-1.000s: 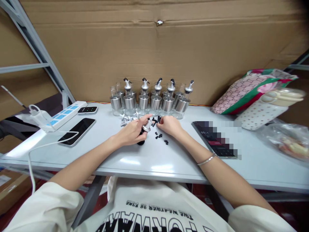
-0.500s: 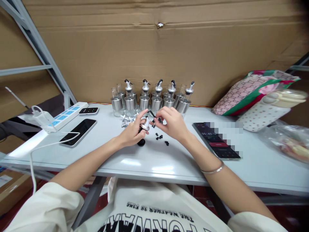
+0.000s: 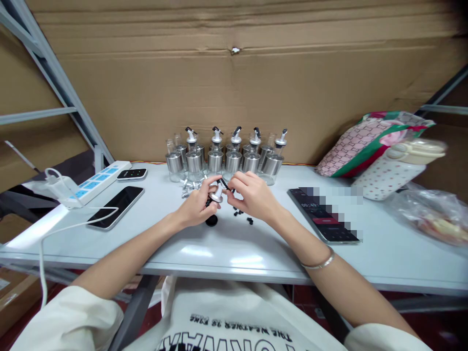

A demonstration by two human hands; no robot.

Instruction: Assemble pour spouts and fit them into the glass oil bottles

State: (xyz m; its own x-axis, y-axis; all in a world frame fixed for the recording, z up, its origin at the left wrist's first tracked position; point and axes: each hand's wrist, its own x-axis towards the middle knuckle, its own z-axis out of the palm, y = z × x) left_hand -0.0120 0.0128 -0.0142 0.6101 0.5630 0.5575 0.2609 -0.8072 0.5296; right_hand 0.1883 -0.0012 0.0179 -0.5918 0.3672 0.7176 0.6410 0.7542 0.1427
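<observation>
My left hand [image 3: 199, 204] is closed around a silver pourer spout [image 3: 216, 194] with a dark stopper below it. Fingers of my right hand [image 3: 252, 195] pinch a small black flip cap [image 3: 224, 184], which meets the top of the spout. Just under my left hand a round black piece [image 3: 211, 221] lies on the table. Several tiny black parts [image 3: 250, 221] are scattered beside my right hand, some partly hidden by it. Behind my left hand sits a pile of silver spout parts [image 3: 188, 187].
Several glass-and-steel bottles [image 3: 215, 161] stand at the back, some with pourers fitted. To the left are a power strip [image 3: 97, 184], a phone [image 3: 117, 207] and a small device [image 3: 132, 174]. Rightward lie another phone [image 3: 321, 214], a dotted flask [image 3: 389, 173] and a plastic bag [image 3: 435, 214].
The black cap has come from just right of the spout onto its top, as my right hand moved left toward my left hand. The whole view has shifted slightly.
</observation>
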